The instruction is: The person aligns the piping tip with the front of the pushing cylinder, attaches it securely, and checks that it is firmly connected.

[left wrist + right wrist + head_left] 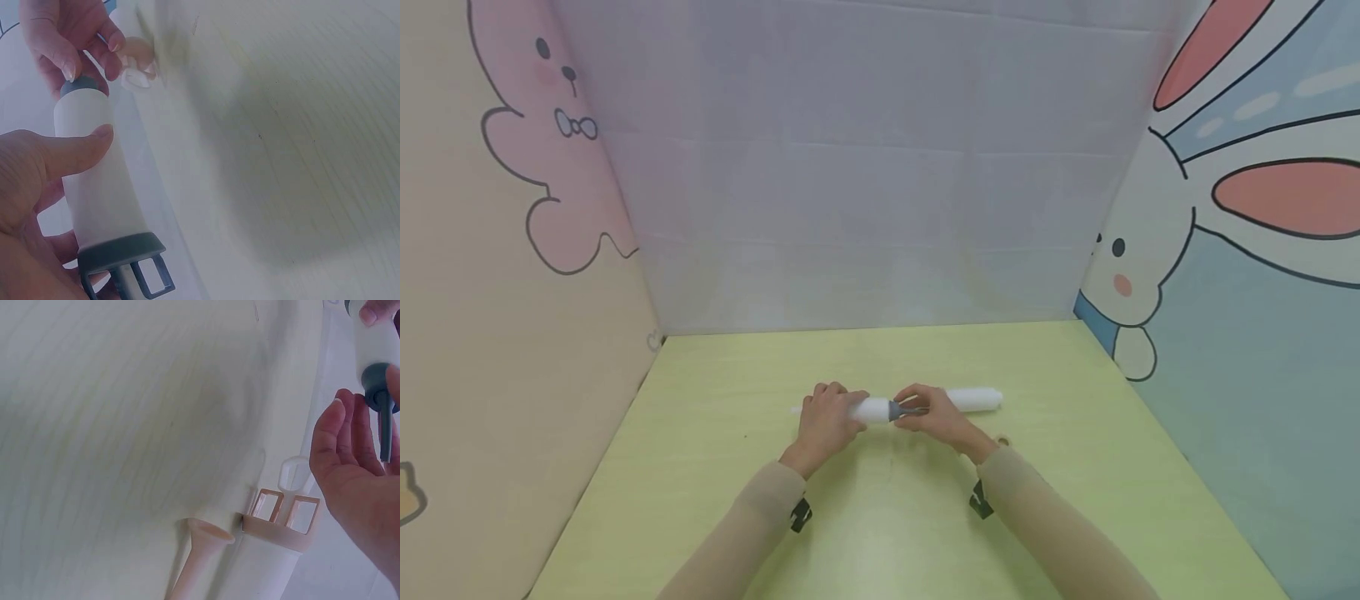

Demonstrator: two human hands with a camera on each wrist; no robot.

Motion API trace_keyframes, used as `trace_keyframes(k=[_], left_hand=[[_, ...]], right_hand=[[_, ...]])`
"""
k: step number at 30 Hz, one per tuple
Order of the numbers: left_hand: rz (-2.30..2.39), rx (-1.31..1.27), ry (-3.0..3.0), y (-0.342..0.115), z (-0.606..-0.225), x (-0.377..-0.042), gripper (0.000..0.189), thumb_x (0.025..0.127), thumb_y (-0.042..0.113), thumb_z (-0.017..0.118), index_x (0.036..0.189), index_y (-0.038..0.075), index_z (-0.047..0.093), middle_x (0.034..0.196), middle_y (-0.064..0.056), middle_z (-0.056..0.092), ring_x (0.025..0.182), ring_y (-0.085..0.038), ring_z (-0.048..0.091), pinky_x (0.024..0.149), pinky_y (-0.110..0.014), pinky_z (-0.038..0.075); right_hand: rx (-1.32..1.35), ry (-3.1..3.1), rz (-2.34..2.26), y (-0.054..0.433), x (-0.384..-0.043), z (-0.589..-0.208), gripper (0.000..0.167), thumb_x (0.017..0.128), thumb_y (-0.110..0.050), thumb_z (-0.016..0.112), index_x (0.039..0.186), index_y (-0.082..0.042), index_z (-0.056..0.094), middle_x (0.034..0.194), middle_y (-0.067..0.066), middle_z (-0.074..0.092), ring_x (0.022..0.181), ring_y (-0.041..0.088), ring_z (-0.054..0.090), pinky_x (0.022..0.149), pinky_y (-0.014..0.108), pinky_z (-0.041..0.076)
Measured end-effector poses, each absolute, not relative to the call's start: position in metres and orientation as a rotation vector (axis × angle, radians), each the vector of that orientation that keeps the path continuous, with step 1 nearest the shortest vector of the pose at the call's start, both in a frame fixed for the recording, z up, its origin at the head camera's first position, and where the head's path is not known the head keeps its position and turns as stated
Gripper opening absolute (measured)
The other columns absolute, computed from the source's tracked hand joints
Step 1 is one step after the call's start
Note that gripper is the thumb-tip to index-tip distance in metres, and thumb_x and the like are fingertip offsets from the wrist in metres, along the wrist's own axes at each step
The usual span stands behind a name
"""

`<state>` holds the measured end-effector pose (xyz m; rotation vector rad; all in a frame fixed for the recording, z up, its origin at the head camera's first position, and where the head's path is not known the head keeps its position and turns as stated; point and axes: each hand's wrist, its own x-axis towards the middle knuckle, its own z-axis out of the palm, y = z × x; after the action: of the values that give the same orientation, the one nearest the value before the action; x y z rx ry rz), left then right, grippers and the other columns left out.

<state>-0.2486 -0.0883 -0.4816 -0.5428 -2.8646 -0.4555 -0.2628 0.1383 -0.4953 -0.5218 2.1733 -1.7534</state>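
Observation:
My left hand (829, 417) grips the white barrel of a large syringe (872, 410), the thumb lying along it in the left wrist view. A dark grey collar (122, 250) with finger loops sits at the barrel's near end there. At the other end, my right hand (936, 414) pinches the base of the grey nozzle (385, 431), whose thin tube points into the palm. A second white syringe (974, 400) lies behind the right hand. Its pink collar (275, 532) shows in the right wrist view, beside a loose pink nozzle (203, 547).
The pale yellow-green table (880, 533) has a white sheet (865, 167) behind it. Side walls carry a pink cartoon animal (561, 167) on the left and a rabbit (1138, 242) on the right.

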Motion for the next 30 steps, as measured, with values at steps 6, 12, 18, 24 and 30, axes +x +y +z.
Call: trace_keyframes(k=[6,12,18,24,30], left_hand=[[-0.447,-0.545,-2.858,-0.088,-0.479,-0.248,0.049,0.071,0.030,0.085,0.117,0.023,0.069,0.105,-0.008,0.062,0.096,-0.031,0.051,0.073,-0.047,0.044],[-0.436,-0.550,-2.848,-0.088,-0.478,-0.248,0.050,0.071,0.030,0.085,0.117,0.023,0.069,0.106,-0.008,0.062,0.096,-0.032,0.052,0.072,-0.047,0.044],[-0.440,-0.551,-2.842,-0.088,-0.479,-0.249,0.050,0.071,0.030,0.085,0.117,0.023,0.069,0.106,-0.008,0.062,0.096,-0.032,0.052,0.072,-0.047,0.044],[-0.434,-0.532,-2.857,-0.087,-0.479,-0.248,0.049,0.071,0.030,0.085,0.117,0.024,0.069,0.106,-0.008,0.062,0.096,-0.031,0.051,0.073,-0.047,0.044],[-0.458,-0.535,-2.854,-0.086,-0.478,-0.248,0.049,0.071,0.030,0.085,0.117,0.024,0.069,0.107,-0.008,0.062,0.096,-0.031,0.051,0.073,-0.046,0.043]], right_hand=[[-0.504,2.260,-1.647,0.138,-0.264,-0.495,0.033,0.092,-0.016,0.065,0.117,0.006,0.061,0.106,0.025,0.065,0.097,0.041,0.062,0.079,0.056,0.048],[-0.482,2.350,-1.551,0.137,-0.263,-0.497,0.038,0.097,-0.033,0.055,0.110,0.001,0.067,0.103,0.023,0.066,0.092,0.028,0.064,0.074,0.040,0.052],[-0.408,2.379,-1.571,0.136,-0.262,-0.495,0.044,0.098,-0.040,0.051,0.109,0.000,0.066,0.101,0.020,0.066,0.090,0.030,0.065,0.073,0.039,0.052],[-0.464,2.299,-1.737,0.137,-0.258,-0.493,0.042,0.088,-0.016,0.070,0.124,-0.002,0.051,0.114,0.021,0.060,0.100,0.039,0.060,0.078,0.041,0.052],[-0.651,2.200,-1.804,0.137,-0.254,-0.483,0.046,0.079,0.008,0.072,0.120,0.007,0.049,0.117,0.033,0.054,0.102,0.052,0.055,0.079,0.038,0.052]])
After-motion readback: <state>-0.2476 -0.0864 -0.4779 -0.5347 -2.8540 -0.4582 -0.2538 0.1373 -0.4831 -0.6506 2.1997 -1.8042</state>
